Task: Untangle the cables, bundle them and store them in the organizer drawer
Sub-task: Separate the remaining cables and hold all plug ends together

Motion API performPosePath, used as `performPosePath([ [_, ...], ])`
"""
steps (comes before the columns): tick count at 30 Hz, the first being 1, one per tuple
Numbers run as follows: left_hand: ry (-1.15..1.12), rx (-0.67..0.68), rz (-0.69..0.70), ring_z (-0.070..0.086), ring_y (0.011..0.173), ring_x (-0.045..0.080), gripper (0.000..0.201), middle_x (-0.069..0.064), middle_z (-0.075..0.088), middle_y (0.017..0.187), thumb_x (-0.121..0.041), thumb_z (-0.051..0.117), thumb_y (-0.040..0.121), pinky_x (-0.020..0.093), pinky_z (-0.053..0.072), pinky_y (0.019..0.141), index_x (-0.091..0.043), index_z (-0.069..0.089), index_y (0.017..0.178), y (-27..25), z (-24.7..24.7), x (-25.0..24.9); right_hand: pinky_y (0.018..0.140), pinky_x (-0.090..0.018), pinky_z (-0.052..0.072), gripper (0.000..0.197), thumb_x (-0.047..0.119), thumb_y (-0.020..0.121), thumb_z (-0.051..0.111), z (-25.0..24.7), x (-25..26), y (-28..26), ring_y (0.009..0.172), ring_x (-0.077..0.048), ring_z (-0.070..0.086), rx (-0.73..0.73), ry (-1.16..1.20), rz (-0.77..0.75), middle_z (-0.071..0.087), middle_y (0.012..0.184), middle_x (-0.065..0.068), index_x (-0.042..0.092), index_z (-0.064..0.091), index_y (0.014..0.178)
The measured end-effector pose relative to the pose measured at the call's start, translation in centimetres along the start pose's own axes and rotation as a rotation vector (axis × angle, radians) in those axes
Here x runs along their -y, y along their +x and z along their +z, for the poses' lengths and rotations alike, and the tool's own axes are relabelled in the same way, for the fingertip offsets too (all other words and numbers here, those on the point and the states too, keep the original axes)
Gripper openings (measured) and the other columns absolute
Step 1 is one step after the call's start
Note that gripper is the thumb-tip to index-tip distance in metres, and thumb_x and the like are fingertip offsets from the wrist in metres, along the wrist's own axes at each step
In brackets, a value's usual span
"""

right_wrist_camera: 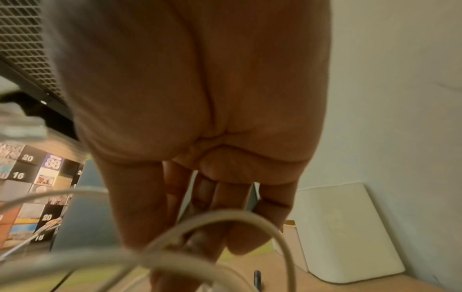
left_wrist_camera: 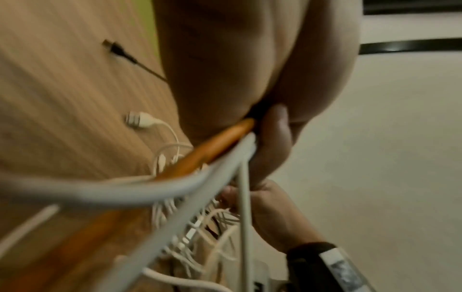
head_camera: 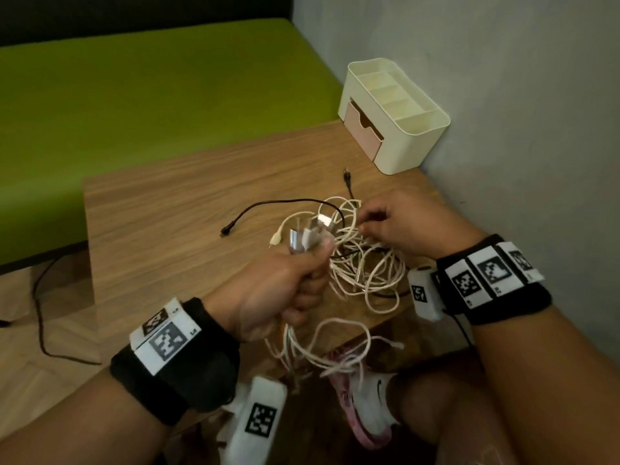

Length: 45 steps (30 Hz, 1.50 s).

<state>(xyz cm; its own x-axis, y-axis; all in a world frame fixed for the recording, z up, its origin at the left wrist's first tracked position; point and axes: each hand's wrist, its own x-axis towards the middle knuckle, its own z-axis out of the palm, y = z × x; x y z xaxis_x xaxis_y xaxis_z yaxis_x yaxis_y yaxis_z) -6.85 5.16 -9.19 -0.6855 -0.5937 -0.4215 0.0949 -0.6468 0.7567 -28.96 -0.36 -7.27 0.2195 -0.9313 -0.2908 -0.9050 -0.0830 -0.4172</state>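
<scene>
Head view: left hand (head_camera: pixel 278 293) is a closed fist gripping a bunch of white cables (head_camera: pixel 365 270). Several plug ends (head_camera: pixel 307 238) stick up out of the top of the fist; loops of the same cables hang below the fist, past the near edge of the table (head_camera: pixel 161 209).

Left wrist view: an orange cable (left_wrist_camera: pixel 215 146) runs into the fist together with the white ones. Picture is blurred, so individual strands cannot be counted.

Right hand (head_camera: pixel 406 223) is at the tangle just right of the left fist. Thumb and fingertips are curled together, pinching a white strand at the top of the heap. Right wrist view shows fingers (right_wrist_camera: pixel 140 207) pointing down with white loops crossing in front; contact point itself is blurred.

The main tangle lies on the table between and under the two hands. A black cable (head_camera: pixel 285 204) threads through it; one plug lies out to the left on the wood, the other end (head_camera: pixel 347 177) points toward the organizer.

Organizer (head_camera: pixel 412 135) stands at the far right corner of the table, against the wall (head_camera: pixel 520 95). Cream body, open compartments on top. Pink drawer (head_camera: pixel 364 130) in its front looks slightly pulled out.

Green surface (head_camera: pixel 151 85) lies beyond the table.
</scene>
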Motion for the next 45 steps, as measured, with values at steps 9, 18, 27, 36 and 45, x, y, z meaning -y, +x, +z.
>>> performPosePath([
  [9, 0.355, -0.398, 0.250, 0.029, 0.042, 0.006, 0.043, -0.011, 0.038, 0.048, -0.041, 0.048, 0.100, 0.025, 0.024, 0.048, -0.028, 0.051, 0.058, 1.9, -2.1, -0.3, 0.091, -0.026, 0.046, 0.039, 0.026, 0.089, 0.068, 1.5, 0.0, 0.5, 0.111, -0.004, 0.049, -0.038, 0.204, -0.131, 0.043, 0.139, 0.022, 0.042, 0.059, 0.123],
  [18, 0.426, -0.548, 0.263, 0.027, 0.043, 0.011, 0.040, -0.006, 0.035, 0.050, -0.035, 0.053, 0.100, 0.031, 0.023, 0.050, -0.026, 0.048, 0.061, 2.5, -3.5, -0.9, 0.103, -0.041, 0.039, 0.029, 0.022, 0.092, 0.063, 2.8, 0.2, 1.4, 0.116, -0.010, 0.044, 0.049, -0.133, -0.221, 0.051, 0.117, 0.013, 0.040, 0.069, 0.114],
  [27, 0.468, -0.536, 0.279, 0.025, 0.043, 0.010, 0.037, -0.008, 0.033, 0.050, -0.032, 0.052, 0.101, 0.029, 0.022, 0.049, -0.025, 0.042, 0.066, 2.4, -3.4, -1.0, 0.102, -0.045, 0.035, 0.024, 0.031, 0.090, 0.062, 4.7, 1.9, 2.0, 0.119, -0.019, 0.040, -0.003, -0.389, -0.187, 0.045, 0.115, 0.004, 0.040, 0.068, 0.112],
  [36, 0.334, -0.483, 0.309, 0.023, 0.045, 0.010, 0.037, -0.006, 0.031, 0.054, -0.021, 0.048, 0.103, 0.027, 0.023, 0.048, -0.021, 0.037, 0.067, 1.6, -3.4, -1.8, 0.089, -0.040, 0.037, 0.009, 0.026, 0.094, 0.054, 4.2, 3.0, 2.0, 0.084, -0.021, 0.051, -0.285, -0.344, -0.194, 0.055, 0.084, 0.004, 0.024, 0.046, 0.090],
  [45, 0.113, -0.413, 0.335, 0.022, 0.049, 0.012, 0.019, -0.003, 0.029, 0.057, -0.003, 0.052, 0.079, 0.035, 0.012, 0.053, -0.017, 0.041, 0.071, 1.3, -4.0, -2.5, 0.075, -0.031, 0.049, 0.027, 0.026, 0.095, 0.048, 2.6, 1.8, 2.3, 0.087, -0.014, 0.059, -0.119, 0.003, -0.104, 0.072, 0.100, 0.001, 0.024, 0.073, 0.106],
])
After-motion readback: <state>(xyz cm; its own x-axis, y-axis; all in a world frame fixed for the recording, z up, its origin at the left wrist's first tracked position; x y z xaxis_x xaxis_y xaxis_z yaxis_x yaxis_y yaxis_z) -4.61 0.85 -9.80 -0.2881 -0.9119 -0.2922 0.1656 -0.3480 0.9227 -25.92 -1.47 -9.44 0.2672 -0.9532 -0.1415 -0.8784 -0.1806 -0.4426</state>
